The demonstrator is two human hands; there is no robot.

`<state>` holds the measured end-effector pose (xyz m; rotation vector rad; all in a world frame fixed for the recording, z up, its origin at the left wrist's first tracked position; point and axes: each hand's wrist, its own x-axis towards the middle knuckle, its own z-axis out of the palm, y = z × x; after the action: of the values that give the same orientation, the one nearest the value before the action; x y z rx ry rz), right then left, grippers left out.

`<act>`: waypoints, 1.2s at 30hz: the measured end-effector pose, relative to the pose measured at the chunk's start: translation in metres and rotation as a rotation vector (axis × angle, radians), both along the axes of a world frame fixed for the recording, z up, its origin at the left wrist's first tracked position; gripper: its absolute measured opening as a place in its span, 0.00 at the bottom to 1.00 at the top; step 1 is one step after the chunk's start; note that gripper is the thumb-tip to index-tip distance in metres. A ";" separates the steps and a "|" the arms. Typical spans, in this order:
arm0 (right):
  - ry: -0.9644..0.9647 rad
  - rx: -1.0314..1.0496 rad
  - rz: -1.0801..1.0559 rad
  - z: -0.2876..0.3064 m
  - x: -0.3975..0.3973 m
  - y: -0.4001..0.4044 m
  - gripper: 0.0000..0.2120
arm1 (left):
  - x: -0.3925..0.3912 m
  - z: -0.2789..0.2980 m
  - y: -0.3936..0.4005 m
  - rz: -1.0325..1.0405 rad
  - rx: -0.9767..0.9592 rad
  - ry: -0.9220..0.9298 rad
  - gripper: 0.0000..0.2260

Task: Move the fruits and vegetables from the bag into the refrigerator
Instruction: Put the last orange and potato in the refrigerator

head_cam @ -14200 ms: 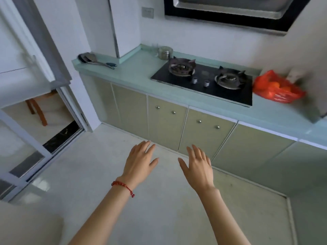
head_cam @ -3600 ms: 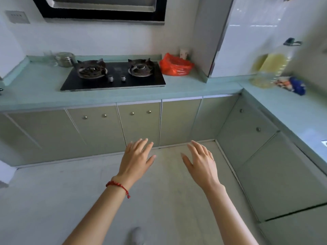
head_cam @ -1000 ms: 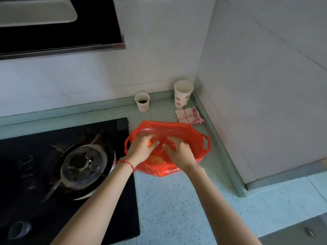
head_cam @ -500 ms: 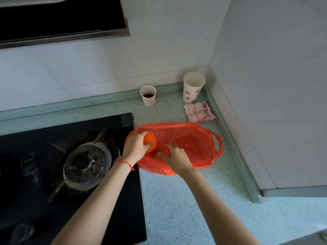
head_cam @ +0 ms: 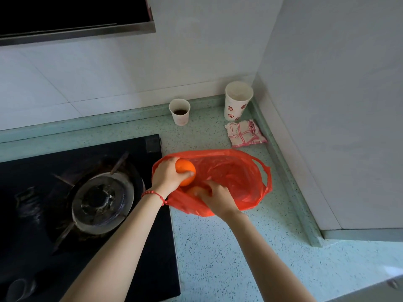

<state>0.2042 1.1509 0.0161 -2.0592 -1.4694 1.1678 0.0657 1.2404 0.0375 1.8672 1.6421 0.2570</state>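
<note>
left hand [head_cam: 168, 174] grips orange [head_cam: 185, 168] | right hand [head_cam: 218, 198] closed on second orange [head_cam: 195, 190] | bag [head_cam: 235, 177] mouth up

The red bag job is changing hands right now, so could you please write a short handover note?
Left hand: gripping an orange at the mouth of the red bag.
Right hand: inside the bag, closing on a second orange; grip not clear.
Bag sits on the counter beside the stove.
Done: nothing in the refrigerator, which is out of view.
Left: carry both oranges over, then check the bag for more.
</note>
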 end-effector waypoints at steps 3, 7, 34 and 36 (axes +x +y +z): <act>0.019 -0.029 -0.009 -0.001 0.001 0.001 0.22 | 0.000 0.005 -0.001 0.033 -0.010 -0.063 0.24; 0.028 -0.054 -0.015 -0.002 0.002 0.001 0.23 | -0.002 0.015 -0.003 0.080 -0.069 -0.153 0.24; 0.060 -0.033 -0.075 0.013 -0.006 0.005 0.09 | -0.042 0.059 -0.055 0.291 -0.187 -0.657 0.28; 0.076 0.014 -0.143 0.017 -0.001 0.005 0.10 | -0.041 0.060 -0.055 0.293 -0.189 -0.675 0.30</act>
<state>0.2037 1.1562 0.0334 -2.0496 -1.2692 1.1627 0.0243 1.1850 0.0973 1.2026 1.3857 0.7374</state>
